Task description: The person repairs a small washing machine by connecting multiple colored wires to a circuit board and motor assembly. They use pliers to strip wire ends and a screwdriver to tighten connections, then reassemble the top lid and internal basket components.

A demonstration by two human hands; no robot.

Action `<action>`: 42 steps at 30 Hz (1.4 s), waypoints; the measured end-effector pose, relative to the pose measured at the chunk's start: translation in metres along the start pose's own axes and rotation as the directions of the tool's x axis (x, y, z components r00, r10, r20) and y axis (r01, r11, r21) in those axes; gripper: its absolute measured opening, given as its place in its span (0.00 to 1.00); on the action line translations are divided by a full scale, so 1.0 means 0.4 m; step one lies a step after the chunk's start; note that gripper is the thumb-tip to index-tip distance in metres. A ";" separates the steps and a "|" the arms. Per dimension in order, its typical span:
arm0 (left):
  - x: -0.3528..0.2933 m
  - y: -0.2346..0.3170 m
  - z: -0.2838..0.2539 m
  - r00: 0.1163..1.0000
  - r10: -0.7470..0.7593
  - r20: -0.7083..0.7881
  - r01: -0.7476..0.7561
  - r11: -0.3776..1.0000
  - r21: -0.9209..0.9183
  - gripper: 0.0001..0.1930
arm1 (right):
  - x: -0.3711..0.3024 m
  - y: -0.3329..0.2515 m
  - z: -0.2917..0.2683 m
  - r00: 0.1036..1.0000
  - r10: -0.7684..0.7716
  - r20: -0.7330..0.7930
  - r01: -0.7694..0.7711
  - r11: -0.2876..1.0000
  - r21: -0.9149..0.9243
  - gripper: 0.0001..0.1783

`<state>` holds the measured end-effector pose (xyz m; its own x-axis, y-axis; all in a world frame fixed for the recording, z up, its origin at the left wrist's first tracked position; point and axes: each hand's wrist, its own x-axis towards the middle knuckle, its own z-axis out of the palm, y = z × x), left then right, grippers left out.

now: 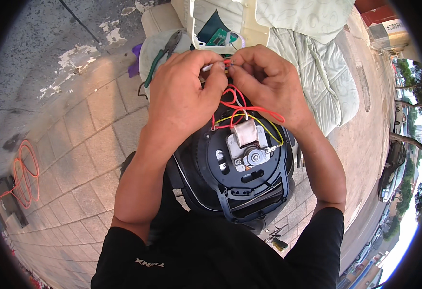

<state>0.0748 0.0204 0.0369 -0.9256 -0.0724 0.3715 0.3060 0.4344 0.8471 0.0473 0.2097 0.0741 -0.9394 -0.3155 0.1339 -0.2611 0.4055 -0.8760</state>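
Near the top centre of the frame, both hands meet over the red wires [230, 98]. The left hand [184, 94] has its grip narrowed, thumb and forefinger pinched on the wire ends; the right hand [264, 79] pinches the same bundle from the other side, fingertips almost touching the left's. The wires run down to the centre of the frame, where a small motor [247, 144] sits in a round black housing [206, 173] on the person's lap. A yellow wire [269, 127] curves beside the motor. Behind the hands lies a cream plastic cover [249, 26] with a green circuit board [219, 37]. Green-handled pliers [163, 55] rest at upper left. An orange cable [25, 173] coils on the paving at left.
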 end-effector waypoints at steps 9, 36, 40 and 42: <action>-0.002 0.004 0.001 0.999 0.025 -0.034 -0.024 0.999 0.031 0.07 | -0.002 -0.005 -0.001 0.999 0.035 0.003 -0.035 0.999 0.004 0.05; -0.004 -0.010 -0.005 0.987 0.158 -0.040 -0.152 0.980 0.126 0.06 | -0.006 -0.030 0.015 0.992 0.123 -0.027 -0.125 0.991 -0.049 0.08; -0.005 -0.011 -0.003 0.987 0.156 -0.035 -0.149 0.979 0.142 0.05 | -0.008 -0.032 0.016 0.988 0.154 -0.016 -0.154 0.988 -0.009 0.08; -0.006 -0.008 -0.003 0.986 0.160 -0.046 -0.151 0.976 0.160 0.05 | -0.009 -0.029 0.014 0.988 0.152 -0.014 -0.152 0.988 -0.001 0.08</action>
<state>0.0764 0.0181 0.0337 -0.8533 -0.0434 0.5195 0.4027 0.5782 0.7096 0.0548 0.2014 0.0813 -0.9711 -0.2384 0.0060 -0.1159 0.4499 -0.8855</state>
